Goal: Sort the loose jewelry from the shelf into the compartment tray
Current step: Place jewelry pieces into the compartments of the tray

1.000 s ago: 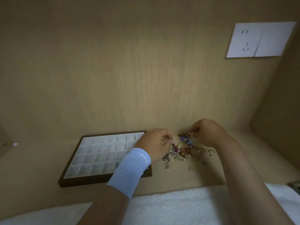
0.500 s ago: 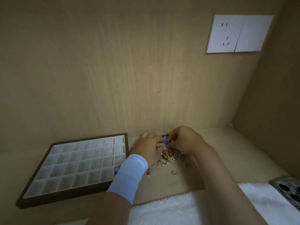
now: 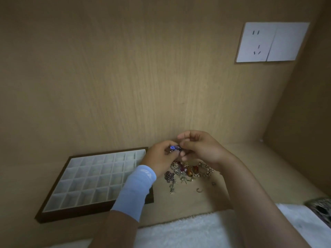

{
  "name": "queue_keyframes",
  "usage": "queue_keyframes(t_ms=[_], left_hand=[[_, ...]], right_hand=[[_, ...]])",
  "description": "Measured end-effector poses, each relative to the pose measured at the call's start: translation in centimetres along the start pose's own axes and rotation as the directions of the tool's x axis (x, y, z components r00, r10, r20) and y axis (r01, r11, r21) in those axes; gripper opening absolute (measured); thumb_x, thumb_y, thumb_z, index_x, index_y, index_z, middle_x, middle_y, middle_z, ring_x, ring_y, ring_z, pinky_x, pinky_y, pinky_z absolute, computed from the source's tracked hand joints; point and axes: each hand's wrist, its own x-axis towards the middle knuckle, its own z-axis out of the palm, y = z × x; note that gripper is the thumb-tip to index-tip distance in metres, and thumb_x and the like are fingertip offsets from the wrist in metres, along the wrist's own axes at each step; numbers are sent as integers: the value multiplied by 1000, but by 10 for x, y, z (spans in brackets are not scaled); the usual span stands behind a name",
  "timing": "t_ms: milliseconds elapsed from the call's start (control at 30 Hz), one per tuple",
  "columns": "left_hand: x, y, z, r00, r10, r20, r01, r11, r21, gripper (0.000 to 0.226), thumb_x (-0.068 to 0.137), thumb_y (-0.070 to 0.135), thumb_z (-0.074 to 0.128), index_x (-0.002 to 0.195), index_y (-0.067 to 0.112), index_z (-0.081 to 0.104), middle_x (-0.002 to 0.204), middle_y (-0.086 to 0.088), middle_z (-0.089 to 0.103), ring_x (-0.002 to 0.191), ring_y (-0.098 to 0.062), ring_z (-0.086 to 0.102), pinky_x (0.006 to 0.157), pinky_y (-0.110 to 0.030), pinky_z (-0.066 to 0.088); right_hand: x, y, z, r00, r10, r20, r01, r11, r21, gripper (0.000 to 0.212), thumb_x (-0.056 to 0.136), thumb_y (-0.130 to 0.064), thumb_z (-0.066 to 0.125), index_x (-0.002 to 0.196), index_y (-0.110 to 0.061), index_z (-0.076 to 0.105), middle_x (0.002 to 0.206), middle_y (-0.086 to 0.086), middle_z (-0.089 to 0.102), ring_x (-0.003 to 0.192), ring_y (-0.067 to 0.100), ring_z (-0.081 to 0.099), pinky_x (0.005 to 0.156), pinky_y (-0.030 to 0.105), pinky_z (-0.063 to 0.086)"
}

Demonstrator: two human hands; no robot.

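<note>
- Left hand [image 3: 159,158] raised just above the shelf [image 3: 259,167], fingers curled, pinching a small blue piece [image 3: 173,148] at its fingertips.
- Right hand [image 3: 202,151] directly beside it, fingers curled, thumb and forefinger closed on the dark end of the same blue piece; both hands hold it between them.
- Light blue cuff [image 3: 136,190] covers the left wrist; the right forearm is bare.
- Jewelry pile [image 3: 189,171] lies on the shelf right under the hands: silver bits, amber-brown stones, a red bit, all tangled; single items too small to sort out.
- Purple cluster [image 3: 169,176] at the pile's left edge, a silver dangle just below it.
- Small hook [image 3: 198,190] lies loose, a little nearer than the pile.
- Compartment tray [image 3: 53,216] flat on the shelf left of the pile, dark brown frame, white grid of cells; the left forearm crosses over its near right corner.
- White wall socket [image 3: 268,42] on the wood back panel, upper right.
- White fluffy towel [image 3: 197,230] along the bottom edge.
- Patterned object [image 3: 320,210] at the far right edge, cut off, can't tell what.
</note>
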Motion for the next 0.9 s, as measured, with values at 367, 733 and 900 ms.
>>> queue_keyframes(t_ms=[367, 733, 900], left_hand=[[-63, -7, -61, 983, -163, -83, 139, 962, -237, 6, 88, 17, 66, 84, 17, 70, 74, 3, 70, 63, -5, 63, 60, -18, 47], [-114, -26, -87, 902, -293, -318, 169, 915, -366, 7, 91, 14, 62, 91, 16, 69, 71, 5, 68, 58, 0, 61, 54, -13, 47], [-120, -27, -89, 911, -205, -359, 76, 937, -340, 19, 92, 14, 62, 99, 28, 72, 84, 15, 71, 73, 8, 63, 64, -9, 48]], right_hand=[[-10, -9, 57, 951, 62, 302, 4, 977, -212, 31, 92, 8, 53, 118, -2, 65, 101, 24, 72, 75, 21, 70, 66, 29, 60], [-19, 5, 123, 942, -7, 334, 76, 978, -192, 26, 88, -8, 74, 109, 2, 63, 85, 16, 69, 69, 22, 71, 50, 28, 58], [-21, 7, 132, 975, -66, 213, 103, 981, -166, 17, 96, -17, 65, 97, -1, 72, 69, 6, 68, 55, 17, 65, 45, 29, 53]])
